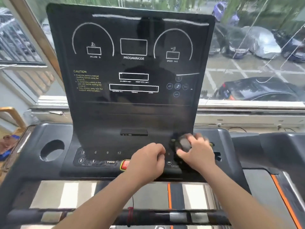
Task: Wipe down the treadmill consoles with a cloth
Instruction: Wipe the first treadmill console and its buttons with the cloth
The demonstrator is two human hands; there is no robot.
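A black treadmill console [130, 66] stands upright before me, its display dark, with a button panel [99, 157] along its lower edge. My right hand [197, 152] presses a dark grey cloth [182, 143] onto the right side of that panel, over the speed buttons. My left hand [148, 160] rests with curled fingers on the panel's middle, just right of the red stop button [125, 164], and holds nothing that I can see. The cloth is blurred and partly hidden under my fingers.
A round cup holder [52, 152] sits in the grey tray left of the panel. A black handlebar [99, 216] crosses below my forearms. A second treadmill [280, 146] adjoins on the right. Behind the console, a window [257, 55] shows parked cars.
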